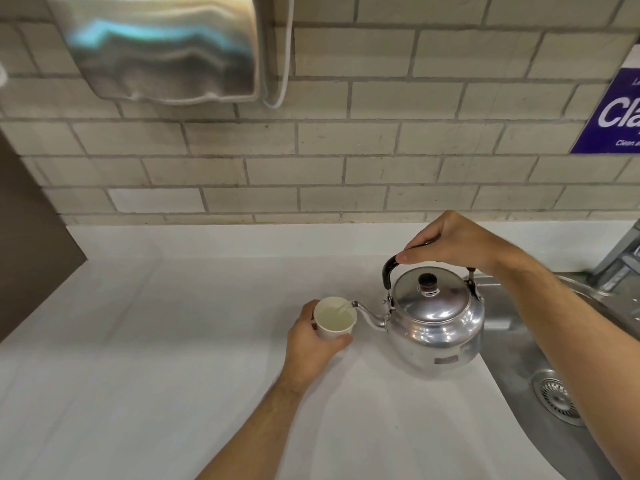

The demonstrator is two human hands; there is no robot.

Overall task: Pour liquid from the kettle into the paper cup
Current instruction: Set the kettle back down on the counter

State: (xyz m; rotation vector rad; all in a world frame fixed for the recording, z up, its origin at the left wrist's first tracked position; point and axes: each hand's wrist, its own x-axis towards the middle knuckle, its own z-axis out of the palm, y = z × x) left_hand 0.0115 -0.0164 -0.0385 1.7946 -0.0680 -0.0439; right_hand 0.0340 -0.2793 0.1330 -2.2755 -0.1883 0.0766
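A shiny metal kettle (434,322) with a black lid knob is tilted left above the white counter (173,341). My right hand (453,242) grips its black handle from above. The spout tip sits over the rim of a white paper cup (335,318), and a thin stream of liquid runs into it. The cup holds pale liquid well up its inside. My left hand (313,348) wraps the cup's near side and steadies it on the counter.
A steel sink (519,341) with a drain strainer (557,396) lies right of the kettle, a faucet (620,261) behind it. On the tiled wall hang a metal dispenser (162,50) and a purple sign (616,116). A brown panel (31,237) borders the left.
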